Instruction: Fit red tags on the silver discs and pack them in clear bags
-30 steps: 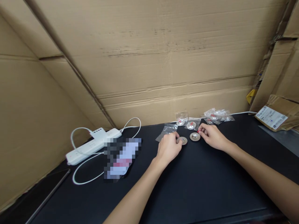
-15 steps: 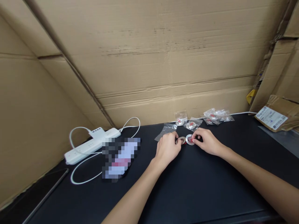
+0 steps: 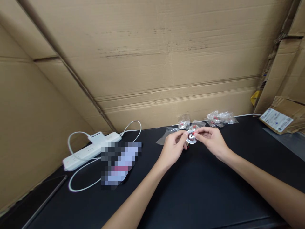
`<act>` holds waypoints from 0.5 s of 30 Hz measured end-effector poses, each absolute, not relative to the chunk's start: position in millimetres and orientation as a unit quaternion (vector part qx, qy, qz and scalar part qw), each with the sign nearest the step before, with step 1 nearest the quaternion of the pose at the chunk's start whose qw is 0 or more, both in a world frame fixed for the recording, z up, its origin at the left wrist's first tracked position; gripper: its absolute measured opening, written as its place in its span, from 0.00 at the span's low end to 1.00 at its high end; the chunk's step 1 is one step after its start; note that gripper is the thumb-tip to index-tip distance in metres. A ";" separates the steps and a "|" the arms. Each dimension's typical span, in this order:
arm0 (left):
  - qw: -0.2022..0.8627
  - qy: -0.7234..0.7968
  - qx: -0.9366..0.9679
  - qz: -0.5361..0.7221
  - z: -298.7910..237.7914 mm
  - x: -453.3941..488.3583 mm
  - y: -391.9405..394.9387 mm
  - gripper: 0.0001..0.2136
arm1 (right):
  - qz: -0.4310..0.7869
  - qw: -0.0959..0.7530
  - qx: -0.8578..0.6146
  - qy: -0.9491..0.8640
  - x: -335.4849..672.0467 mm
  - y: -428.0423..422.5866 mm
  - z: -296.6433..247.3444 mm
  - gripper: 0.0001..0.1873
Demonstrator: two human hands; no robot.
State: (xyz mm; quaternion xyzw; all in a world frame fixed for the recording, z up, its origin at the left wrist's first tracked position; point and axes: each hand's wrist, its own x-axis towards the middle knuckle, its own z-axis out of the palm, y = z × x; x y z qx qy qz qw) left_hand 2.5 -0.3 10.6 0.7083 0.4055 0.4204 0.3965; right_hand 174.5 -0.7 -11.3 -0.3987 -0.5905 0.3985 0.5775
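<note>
A round silver metal disc (image 3: 191, 140) with a dark ring and small hole at its centre is held between both hands, raised and tilted toward me. My left hand (image 3: 173, 147) is closed, its thumb and fingers on the disc's left edge. My right hand (image 3: 213, 141) pinches the disc's upper right side, where a small red piece (image 3: 193, 134) shows at the fingertips. Below my left fingers a bit of a second disc with red on it peeks out, mostly hidden. Just behind lie similar discs in clear bags, one bagged disc (image 3: 182, 125) at the left.
Several more clear bags (image 3: 220, 119) lie along the cardboard wall (image 3: 166, 70). To the left are a white power strip (image 3: 81, 156), a looping white cable (image 3: 71, 181) and a pixelated phone-like object (image 3: 122, 165). A torn cardboard package (image 3: 283, 114) with a label sits at the right.
The disc at my right hand has come up off the black table and tilted. My left hand has shifted from the second disc onto this one.
</note>
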 end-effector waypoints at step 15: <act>0.428 0.477 0.609 0.467 5.2 4.9 1.4 0.07 | 0.311 0.577 -0.389 -0.648 175.8 -7.4 -7.1 0.09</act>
